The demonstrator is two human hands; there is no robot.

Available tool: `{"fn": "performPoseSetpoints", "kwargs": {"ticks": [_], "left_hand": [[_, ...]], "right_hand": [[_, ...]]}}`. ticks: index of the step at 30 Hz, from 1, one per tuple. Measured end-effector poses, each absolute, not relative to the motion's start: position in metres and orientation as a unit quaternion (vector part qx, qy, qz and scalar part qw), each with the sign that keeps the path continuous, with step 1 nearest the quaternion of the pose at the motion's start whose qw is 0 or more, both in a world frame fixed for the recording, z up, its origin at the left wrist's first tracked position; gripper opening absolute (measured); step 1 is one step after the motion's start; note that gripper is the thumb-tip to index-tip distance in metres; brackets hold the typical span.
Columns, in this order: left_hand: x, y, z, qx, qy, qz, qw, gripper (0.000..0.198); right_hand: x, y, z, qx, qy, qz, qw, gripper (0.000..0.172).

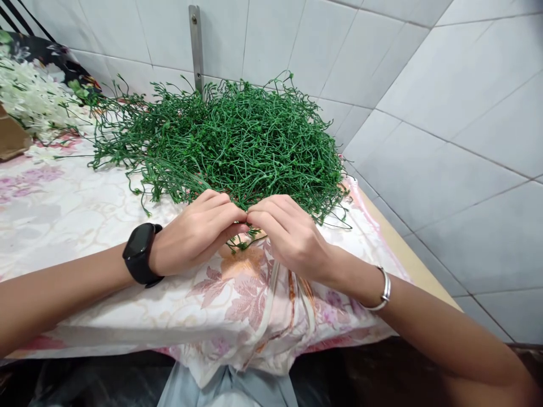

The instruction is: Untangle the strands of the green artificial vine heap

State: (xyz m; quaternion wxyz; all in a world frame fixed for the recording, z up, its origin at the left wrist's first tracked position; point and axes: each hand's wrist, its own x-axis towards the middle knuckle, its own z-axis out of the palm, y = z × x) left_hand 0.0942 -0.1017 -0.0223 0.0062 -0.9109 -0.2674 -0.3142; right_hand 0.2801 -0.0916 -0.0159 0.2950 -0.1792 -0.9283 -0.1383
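A large tangled heap of green artificial stems (254, 141) with small budded tips lies on the flowered cloth. At its near edge, my left hand (197, 234) is closed, a thin bundle of the stems running up and left from behind its fingers. My right hand (292, 237) is closed too, its fingertips pinched against those of my left hand. Between and just below the fingertips, a short budded green stem (241, 244) shows. My fingers hide the exact point where the stems are gripped.
The flowered cloth (106, 215) covers the table and hangs over its front edge. White artificial flowers (38, 90) and part of a cardboard box (11, 135) are at the left. Tiled walls (458, 141) close off the back and right; a metal strip (195, 48) stands behind the heap.
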Motion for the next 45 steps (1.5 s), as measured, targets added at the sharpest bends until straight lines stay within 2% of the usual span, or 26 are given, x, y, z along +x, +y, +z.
{"fn": "performPoseSetpoints", "kwargs": {"ticks": [5,11,14,18,25,28,33,38,42,45], "left_hand": [[0.091,-0.098,-0.025,-0.925,-0.225,-0.305,0.022,0.013],[0.085,-0.093,-0.026,-0.935,-0.215,-0.28,0.039,0.018],[0.087,-0.096,-0.024,-0.943,-0.189,-0.272,0.029,0.024],[0.091,-0.103,-0.021,-0.956,-0.147,-0.256,0.004,0.036],[0.092,-0.109,-0.017,-0.958,-0.099,-0.259,-0.075,0.038],[0.094,-0.112,-0.015,-0.956,-0.095,-0.261,-0.1,0.041],[0.096,-0.115,-0.014,-0.949,-0.086,-0.286,-0.105,0.031],[0.098,-0.115,-0.013,-0.933,-0.118,-0.301,-0.157,0.015],[0.097,-0.115,-0.013,-0.921,-0.12,-0.304,-0.214,0.018],[0.093,-0.113,-0.012,-0.916,-0.113,-0.294,-0.247,0.021]], "right_hand": [[0.279,-0.09,-0.017,-0.175,-0.939,-0.119,0.271,0.023],[0.279,-0.088,-0.016,-0.169,-0.955,-0.04,0.241,0.015],[0.28,-0.089,-0.013,-0.15,-0.959,-0.02,0.24,0.01],[0.281,-0.091,-0.011,-0.109,-0.964,0.022,0.242,0.015],[0.278,-0.099,-0.007,-0.109,-0.934,0.214,0.264,0.03],[0.276,-0.102,-0.008,-0.112,-0.895,0.329,0.281,0.031],[0.273,-0.1,-0.017,-0.128,-0.787,0.516,0.313,0.032],[0.27,-0.1,-0.021,-0.143,-0.738,0.576,0.322,0.031],[0.269,-0.1,-0.022,-0.154,-0.724,0.596,0.31,0.03],[0.272,-0.098,-0.019,-0.161,-0.699,0.617,0.324,0.036]]}}
